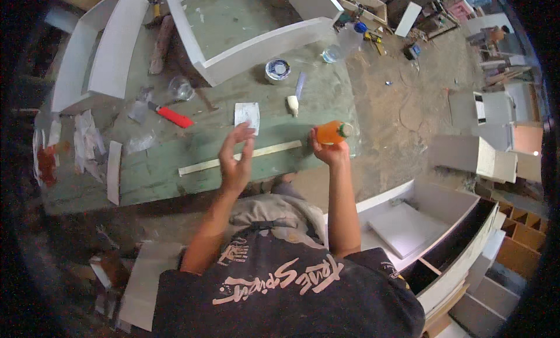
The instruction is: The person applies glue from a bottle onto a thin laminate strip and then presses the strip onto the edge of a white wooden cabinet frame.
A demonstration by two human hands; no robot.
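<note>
In my right hand (pixel 331 153) is an orange bottle (pixel 330 133) with a green band near its pale top, held over the right end of the green worktable (pixel 280 125). My left hand (pixel 236 163) is raised over the near edge with its fingers apart and nothing in it. Just beyond its fingertips lies a white slip of paper (pixel 247 116). A long pale strip (pixel 268 151) runs along the table behind my left hand. Farther back are a small cream-coloured bottle (pixel 293 105) and a flat bluish strip (pixel 300 85).
White frame pieces (pixel 268 46) stand at the table's back. A round tub (pixel 277 70), a clear cup (pixel 181 88) and a red-handled tool (pixel 175 117) are on the tabletop. A white drawer-like box (pixel 420 212) is at my right. Another person (pixel 496 35) is at the far right.
</note>
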